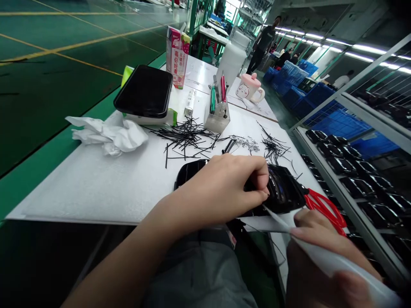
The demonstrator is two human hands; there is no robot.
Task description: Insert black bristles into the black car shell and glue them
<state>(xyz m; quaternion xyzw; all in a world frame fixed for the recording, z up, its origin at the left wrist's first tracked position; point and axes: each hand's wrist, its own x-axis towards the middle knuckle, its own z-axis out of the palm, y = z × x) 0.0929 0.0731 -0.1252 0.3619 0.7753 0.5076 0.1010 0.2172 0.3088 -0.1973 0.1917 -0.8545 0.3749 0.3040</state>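
Glossy black part (pixel 290 188) lies at 1 o'clock beneath the closed left hand (pixel 224 184), contents indiscernible; right hand (pixel 335 244) closes around white pointed tool (pixel 321 258). Part: presumably light, rigid, slippery; grasp rim.

A factory floor, shown by the yellow-lined green floor (pixel 96 55), stacked blue crates (pixel 290 79), strip lights (pixel 337 41) and a rack of glossy black parts (pixel 362 179).
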